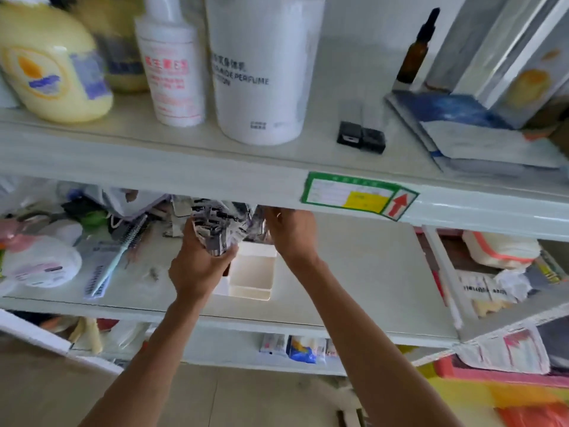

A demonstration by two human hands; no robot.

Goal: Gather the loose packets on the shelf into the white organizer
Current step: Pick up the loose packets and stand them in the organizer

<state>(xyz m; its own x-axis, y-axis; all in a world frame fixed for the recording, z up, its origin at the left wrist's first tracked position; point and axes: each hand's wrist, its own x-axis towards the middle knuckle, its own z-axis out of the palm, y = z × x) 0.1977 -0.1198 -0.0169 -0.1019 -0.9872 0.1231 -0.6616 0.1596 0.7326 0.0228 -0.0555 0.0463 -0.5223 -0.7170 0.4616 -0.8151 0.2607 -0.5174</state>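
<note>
A white organizer [251, 277] with open compartments stands on the middle shelf [354, 272]. My left hand [197, 269] grips a bundle of silver packets with black print [215, 229] just left of and above the organizer. My right hand [292, 234] reaches under the upper shelf's edge and pinches silver packets [258, 228] over the organizer's back part. More loose packets [178, 211] lie behind, partly hidden by the upper shelf.
A hairbrush [123, 257], a white jar [40, 266] and clutter fill the shelf's left side. The upper shelf [184, 167] carries bottles, a large white lotion bottle [261, 72] and small black boxes [360, 137]. Bags and papers [498, 266] sit at right.
</note>
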